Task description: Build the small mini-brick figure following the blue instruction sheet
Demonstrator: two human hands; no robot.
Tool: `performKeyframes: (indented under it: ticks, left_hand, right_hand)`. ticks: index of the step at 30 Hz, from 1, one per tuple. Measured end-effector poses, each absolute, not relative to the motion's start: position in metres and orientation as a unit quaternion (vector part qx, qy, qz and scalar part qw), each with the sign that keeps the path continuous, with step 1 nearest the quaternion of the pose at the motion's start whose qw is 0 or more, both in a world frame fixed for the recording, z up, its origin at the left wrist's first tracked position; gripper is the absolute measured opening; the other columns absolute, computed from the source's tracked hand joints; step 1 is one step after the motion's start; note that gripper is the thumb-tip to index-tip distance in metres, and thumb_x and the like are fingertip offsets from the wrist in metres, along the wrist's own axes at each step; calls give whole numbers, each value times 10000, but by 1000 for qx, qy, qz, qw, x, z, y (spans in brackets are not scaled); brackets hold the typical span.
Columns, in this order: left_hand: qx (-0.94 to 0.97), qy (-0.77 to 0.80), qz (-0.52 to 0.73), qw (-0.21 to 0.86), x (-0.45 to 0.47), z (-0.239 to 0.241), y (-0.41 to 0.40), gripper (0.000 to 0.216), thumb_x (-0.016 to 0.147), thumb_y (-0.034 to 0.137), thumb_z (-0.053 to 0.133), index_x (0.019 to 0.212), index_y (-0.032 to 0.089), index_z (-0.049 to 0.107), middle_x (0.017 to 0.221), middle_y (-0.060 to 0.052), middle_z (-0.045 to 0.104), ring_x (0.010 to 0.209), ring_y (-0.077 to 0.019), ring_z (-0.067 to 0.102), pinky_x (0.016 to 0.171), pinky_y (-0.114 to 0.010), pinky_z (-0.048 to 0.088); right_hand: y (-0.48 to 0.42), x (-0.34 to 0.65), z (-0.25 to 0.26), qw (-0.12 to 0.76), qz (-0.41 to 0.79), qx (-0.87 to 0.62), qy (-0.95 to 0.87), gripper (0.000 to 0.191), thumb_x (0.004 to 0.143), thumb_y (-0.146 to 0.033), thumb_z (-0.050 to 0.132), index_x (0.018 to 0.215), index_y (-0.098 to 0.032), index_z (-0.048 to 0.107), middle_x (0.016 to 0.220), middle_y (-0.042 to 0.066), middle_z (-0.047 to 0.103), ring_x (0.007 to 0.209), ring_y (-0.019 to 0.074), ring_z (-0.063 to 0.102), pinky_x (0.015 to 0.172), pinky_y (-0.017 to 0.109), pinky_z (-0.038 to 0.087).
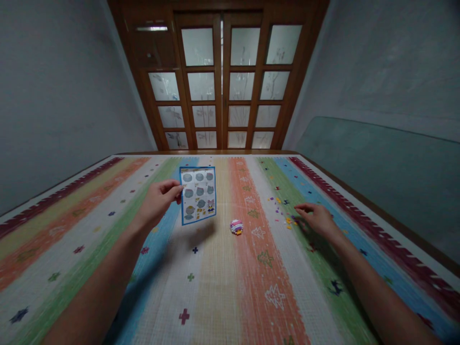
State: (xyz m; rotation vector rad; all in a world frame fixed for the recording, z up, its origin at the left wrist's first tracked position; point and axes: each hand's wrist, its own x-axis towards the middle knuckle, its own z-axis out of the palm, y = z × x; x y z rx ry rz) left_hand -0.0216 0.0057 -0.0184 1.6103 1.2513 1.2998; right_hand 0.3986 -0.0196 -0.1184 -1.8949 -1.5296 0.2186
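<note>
left hand [160, 199]: thumb and fingers pinched on the left edge of the sheet [198, 195]. the sheet is raised off the cloth [215, 306], its long axis running upward, its printed grid facing the near side.

right hand [318, 218]: thumb and forefinger extended to the left, set narrow; from where i stand, i cannot tell whether anything is between them.

disc [236, 227]: on the cloth, between the two hands, to the right of the sheet and a little nearer than its lower edge. it is round, so no long axis applies; its stripes run across, left to right.

pieces [288, 221]: loose on the cloth, to the right of the disc. the scatter runs from far left to near right. governing relation: the pieces lie just beside and below the right fingertips; the right hand is the nearer one, the left well apart.
</note>
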Motion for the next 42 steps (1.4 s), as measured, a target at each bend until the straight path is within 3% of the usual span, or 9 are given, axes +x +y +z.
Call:
performKeyframes:
  ticks: [5,11,18,26,42]
  left_hand:
    - [661,442,479,371,7,-11,8,188,634,312,641,560,147,589,480,28,525,476,-98,481,504,-217,398]
    - [666,400,481,406,27,-4,3,164,675,264,606,567,142,590,487,34,518,473,-83,470,504,-208,379]
    - [654,377,489,436,32,-9,2,170,680,261,622,564,142,586,490,38,508,469,-79,466,490,-204,368]
    - [651,358,482,465,33,-15,7,161,690,252,626,580,138,603,504,38,518,470,-73,472,496,-207,375]
    - [665,331,444,501,29,1,-13,182,752,256,606,630,124,632,498,13,562,476,-88,502,502,-223,407]
  right_hand:
    - [-15,388,-123,238,73,-730,-636,184,734,-209,562,757,-171,741,854,104,739,772,255,677,694,340,486]
    - [0,381,-127,193,83,-738,-641,136,718,-143,591,669,-169,715,715,62,726,695,201,664,639,257,454]
    - [-16,388,-122,190,61,-751,-629,199,810,-176,502,808,-151,699,858,101,726,790,220,662,702,282,457]
    - [-38,382,-134,160,38,-663,-730,229,812,-152,470,772,-146,695,835,118,715,799,211,655,721,277,472]
    - [-41,378,-143,92,-40,-675,-731,308,865,-135,398,825,-149,703,871,119,714,793,219,654,730,282,448]
